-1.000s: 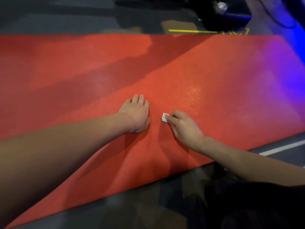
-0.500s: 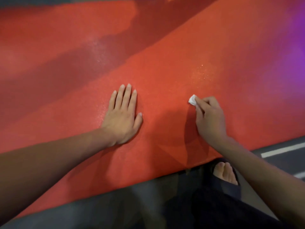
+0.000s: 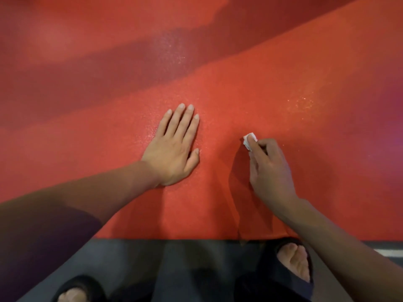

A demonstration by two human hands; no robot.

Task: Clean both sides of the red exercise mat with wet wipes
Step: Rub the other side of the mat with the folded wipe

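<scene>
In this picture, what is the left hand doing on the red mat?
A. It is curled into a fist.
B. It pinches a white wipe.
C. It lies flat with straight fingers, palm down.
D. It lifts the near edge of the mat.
C: the left hand lies palm down with straight fingers on the red exercise mat; the white wet wipe is pinched by the right hand.

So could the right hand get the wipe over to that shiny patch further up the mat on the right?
Probably yes. The right hand pinches the wet wipe on the red exercise mat, and only bare mat lies between it and the glistening patch.
</scene>
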